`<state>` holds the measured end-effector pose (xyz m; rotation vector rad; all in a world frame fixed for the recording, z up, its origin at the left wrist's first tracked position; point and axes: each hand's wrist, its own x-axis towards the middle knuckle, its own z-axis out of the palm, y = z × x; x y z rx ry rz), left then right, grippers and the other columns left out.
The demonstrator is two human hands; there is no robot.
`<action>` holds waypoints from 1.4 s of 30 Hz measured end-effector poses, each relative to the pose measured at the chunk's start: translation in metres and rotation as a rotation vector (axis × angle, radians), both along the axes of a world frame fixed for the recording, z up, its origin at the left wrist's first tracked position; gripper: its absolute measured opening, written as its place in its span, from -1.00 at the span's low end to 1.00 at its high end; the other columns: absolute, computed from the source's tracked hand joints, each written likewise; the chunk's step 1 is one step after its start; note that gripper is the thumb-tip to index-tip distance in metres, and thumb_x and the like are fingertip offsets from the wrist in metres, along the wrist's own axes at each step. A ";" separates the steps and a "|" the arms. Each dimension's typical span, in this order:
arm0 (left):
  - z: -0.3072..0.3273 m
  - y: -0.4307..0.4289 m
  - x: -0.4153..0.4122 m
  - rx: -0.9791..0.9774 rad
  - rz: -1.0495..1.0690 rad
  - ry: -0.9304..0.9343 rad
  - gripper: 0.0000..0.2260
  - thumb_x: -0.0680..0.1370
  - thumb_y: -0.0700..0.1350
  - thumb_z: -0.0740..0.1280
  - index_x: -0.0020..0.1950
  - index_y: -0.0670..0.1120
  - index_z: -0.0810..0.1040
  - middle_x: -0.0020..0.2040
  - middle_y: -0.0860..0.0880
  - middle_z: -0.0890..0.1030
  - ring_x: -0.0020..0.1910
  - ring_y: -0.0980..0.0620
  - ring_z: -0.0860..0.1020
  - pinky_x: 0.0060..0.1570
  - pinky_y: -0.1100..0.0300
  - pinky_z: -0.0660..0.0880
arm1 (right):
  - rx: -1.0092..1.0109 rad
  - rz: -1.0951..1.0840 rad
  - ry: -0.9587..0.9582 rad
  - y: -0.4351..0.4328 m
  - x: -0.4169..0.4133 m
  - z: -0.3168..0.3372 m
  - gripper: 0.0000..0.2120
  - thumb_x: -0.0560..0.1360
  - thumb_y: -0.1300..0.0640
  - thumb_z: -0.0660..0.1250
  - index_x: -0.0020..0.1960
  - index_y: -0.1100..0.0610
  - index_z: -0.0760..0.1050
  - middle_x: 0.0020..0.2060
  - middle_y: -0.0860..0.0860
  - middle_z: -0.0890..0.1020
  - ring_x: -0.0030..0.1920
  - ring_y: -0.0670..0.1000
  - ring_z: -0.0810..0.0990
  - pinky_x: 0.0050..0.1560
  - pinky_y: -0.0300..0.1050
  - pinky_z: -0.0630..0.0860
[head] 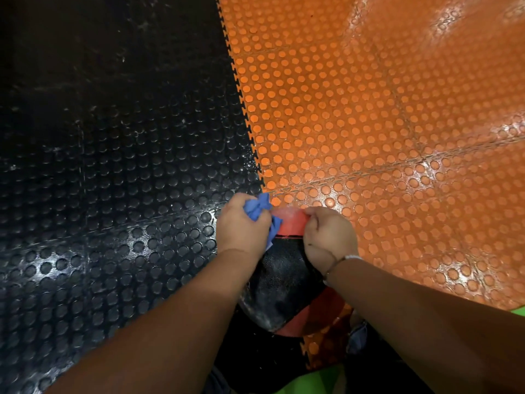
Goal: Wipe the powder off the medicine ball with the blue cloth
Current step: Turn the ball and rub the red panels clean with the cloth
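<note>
The medicine ball (284, 277) is black with red panels and sits low in the middle of the head view, between my forearms. Pale powder smears show on its lower black panel. My left hand (241, 226) is closed on the crumpled blue cloth (260, 209) and presses it against the ball's far left side. My right hand (329, 237) grips the ball's far right edge on the red panel, fingers curled over it. A thin bracelet circles my right wrist. Both arms hide the ball's flanks.
The floor is studded rubber tile: black tiles (113, 166) on the left, orange tiles (369, 123) on the right, joined by a toothed seam running up the middle. A green surface (517, 311) shows at the lower right edge.
</note>
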<state>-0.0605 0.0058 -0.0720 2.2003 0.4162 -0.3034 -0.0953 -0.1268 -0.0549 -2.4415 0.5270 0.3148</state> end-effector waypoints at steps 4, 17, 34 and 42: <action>0.017 -0.013 -0.028 -0.034 -0.347 -0.199 -0.79 0.32 0.00 0.31 -0.10 -0.04 0.55 -0.09 -0.03 0.56 -0.09 -0.03 0.49 -0.07 0.17 0.42 | 0.048 -0.006 -0.062 -0.008 -0.010 0.001 -0.51 0.42 0.06 -0.03 0.17 0.12 0.55 0.07 0.08 0.61 -0.01 0.07 0.54 -0.07 -0.23 0.37; 0.008 0.004 -0.010 -0.032 -0.323 -0.043 -0.87 0.44 -0.13 0.38 -0.10 0.01 0.47 -0.09 -0.01 0.50 -0.12 0.00 0.48 -0.17 0.20 0.40 | 0.055 0.103 -0.083 -0.008 -0.021 0.003 -0.51 0.41 0.11 -0.02 0.18 0.12 0.55 0.14 0.02 0.59 0.14 0.04 0.53 0.18 -0.13 0.43; 0.008 -0.005 0.030 0.266 -0.461 0.228 -0.77 0.51 0.03 0.32 0.10 -0.01 0.41 0.09 -0.05 0.48 0.07 -0.08 0.48 -0.02 0.15 0.39 | 0.037 0.072 -0.070 -0.007 -0.010 -0.003 -0.49 0.37 0.06 -0.02 0.17 0.05 0.56 0.07 -0.01 0.61 -0.01 -0.01 0.54 -0.03 -0.27 0.37; 0.001 0.021 0.016 0.274 -0.483 0.186 -0.85 0.52 0.08 0.31 -0.07 0.06 0.38 0.02 -0.01 0.52 -0.05 -0.01 0.49 -0.09 0.14 0.44 | 0.035 0.184 -0.091 -0.008 -0.022 -0.003 -0.52 0.41 0.08 -0.01 0.17 0.05 0.55 0.16 -0.10 0.57 0.13 -0.10 0.50 0.19 -0.20 0.43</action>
